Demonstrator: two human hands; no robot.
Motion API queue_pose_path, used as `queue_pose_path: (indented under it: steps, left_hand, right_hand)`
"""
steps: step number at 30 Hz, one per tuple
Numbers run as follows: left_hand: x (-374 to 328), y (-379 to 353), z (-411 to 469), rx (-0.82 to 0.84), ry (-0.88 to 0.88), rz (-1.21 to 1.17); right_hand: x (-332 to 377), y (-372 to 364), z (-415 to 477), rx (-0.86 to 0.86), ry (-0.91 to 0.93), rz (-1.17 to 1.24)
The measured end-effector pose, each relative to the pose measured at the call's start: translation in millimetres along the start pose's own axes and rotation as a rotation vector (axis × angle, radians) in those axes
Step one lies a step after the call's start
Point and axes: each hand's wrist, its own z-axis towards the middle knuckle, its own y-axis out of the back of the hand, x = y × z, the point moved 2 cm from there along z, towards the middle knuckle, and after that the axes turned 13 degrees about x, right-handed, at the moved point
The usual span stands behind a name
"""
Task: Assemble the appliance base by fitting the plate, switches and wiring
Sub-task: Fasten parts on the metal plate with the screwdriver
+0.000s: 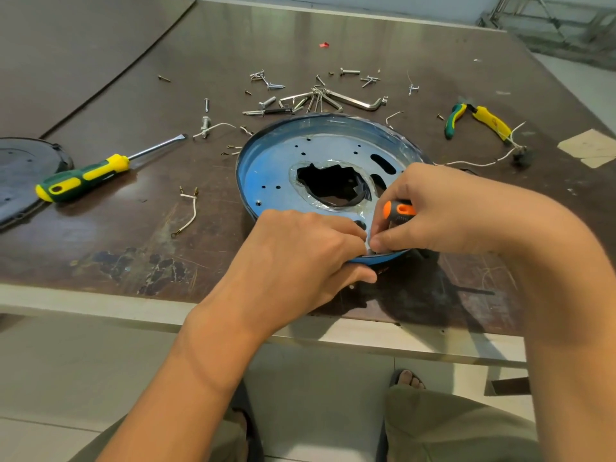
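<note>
A round blue metal plate [283, 161] with a ragged dark centre hole lies on the brown table near its front edge. My left hand [300, 255] grips the plate's near rim, thumb under the edge and fingers curled over it. My right hand [443, 211] holds a screwdriver with an orange and black handle [398, 210], its tip hidden by my fingers at the near rim. Both hands' fingertips meet over that spot. A short white wire with terminals [190, 208] lies to the left of the plate.
A green and yellow flat screwdriver [83, 176] lies at the left beside a dark round cover [20, 175]. Loose screws and hex keys [316, 95] are scattered behind the plate. Yellow and green pliers [473, 120] and a wired black part [520, 158] lie at the right.
</note>
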Motion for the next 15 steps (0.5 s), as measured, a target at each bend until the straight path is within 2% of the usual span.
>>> queue_pose_path:
  steps: [4, 10, 15]
  left_hand:
    - [0.5, -2.5, -0.3, -0.01, 0.008, 0.01]
    - [-3.7, -5.2, -1.2, -0.088, -0.007, 0.008]
    - [0.0, -6.8, -0.4, -0.047, 0.011, -0.003]
  right_hand:
    - [-0.7, -0.2, 1.5, -0.01, -0.041, -0.007]
    - [4.7, -3.9, 5.6, -0.05, -0.076, -0.179]
    - [1.2, 2.4, -0.7, 0.013, -0.034, -0.086]
